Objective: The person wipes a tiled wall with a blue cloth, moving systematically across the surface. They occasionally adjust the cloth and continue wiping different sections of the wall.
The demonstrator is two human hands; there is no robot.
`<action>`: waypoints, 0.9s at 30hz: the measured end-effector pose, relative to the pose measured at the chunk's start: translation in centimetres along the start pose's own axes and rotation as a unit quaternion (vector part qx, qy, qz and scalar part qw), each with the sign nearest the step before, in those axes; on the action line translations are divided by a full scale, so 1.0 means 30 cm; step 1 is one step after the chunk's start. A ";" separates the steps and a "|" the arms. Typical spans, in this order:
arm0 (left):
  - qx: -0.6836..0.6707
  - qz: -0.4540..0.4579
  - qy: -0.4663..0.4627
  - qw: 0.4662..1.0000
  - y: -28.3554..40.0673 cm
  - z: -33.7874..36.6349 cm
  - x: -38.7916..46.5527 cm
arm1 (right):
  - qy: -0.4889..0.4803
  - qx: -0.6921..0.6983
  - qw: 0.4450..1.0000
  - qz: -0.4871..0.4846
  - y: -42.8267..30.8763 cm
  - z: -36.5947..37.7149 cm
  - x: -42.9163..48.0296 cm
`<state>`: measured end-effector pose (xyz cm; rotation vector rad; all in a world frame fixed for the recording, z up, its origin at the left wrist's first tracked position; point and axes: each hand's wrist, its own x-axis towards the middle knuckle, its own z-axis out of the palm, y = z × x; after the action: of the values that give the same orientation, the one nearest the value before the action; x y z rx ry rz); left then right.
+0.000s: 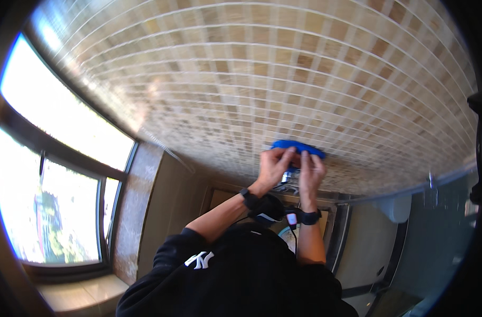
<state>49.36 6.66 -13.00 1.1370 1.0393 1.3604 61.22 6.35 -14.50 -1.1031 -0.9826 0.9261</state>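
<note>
Both of my hands are on a blue object (304, 146), perhaps a cloth or sponge, close to the mosaic-tiled wall (288, 87). My left hand (272, 164) grips its left part, thumb angled inward. My right hand (312, 168) holds the right part, fingers bent and pointing up. The thumbs nearly meet in the middle, where the fingers partly hide the object. Just below, between my wrists, a chrome fitting (287, 177) shows. Dark bands circle both wrists.
A dark-framed window (66, 158) with a stone-faced side (136, 198) stands at the left. A beaded chain (165, 148) hangs near it. At the right are a glass panel (435, 230) and a white fixture (397, 208), perhaps a toilet. Part of a light-blue round rim (282, 232) shows below.
</note>
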 end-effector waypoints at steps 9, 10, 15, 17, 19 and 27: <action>-0.040 0.038 0.037 0.998 0.111 -0.307 0.005 | -0.166 0.000 0.986 0.030 -0.086 0.255 -0.047; -0.035 0.052 0.055 0.997 0.104 -0.360 0.003 | -0.181 -0.006 0.983 0.026 -0.073 0.308 -0.056; 0.016 0.071 0.108 0.992 -0.077 -0.519 -0.009 | -0.174 -0.099 0.978 -0.050 0.075 0.412 -0.109; 0.011 0.043 0.090 0.995 -0.199 -0.553 -0.028 | -0.180 -0.201 0.963 0.011 0.182 0.379 -0.114; 0.034 -0.046 0.064 0.996 -0.311 -0.558 -0.048 | -0.176 -0.216 0.959 0.057 0.297 0.336 -0.136; 0.175 -0.081 0.025 0.981 -0.208 -0.417 -0.037 | -0.034 -0.308 0.948 0.066 0.275 0.272 -0.159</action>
<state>38.15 6.11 -21.42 1.2450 1.4160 1.1097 51.18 5.74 -22.00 -1.6858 -1.3138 0.7812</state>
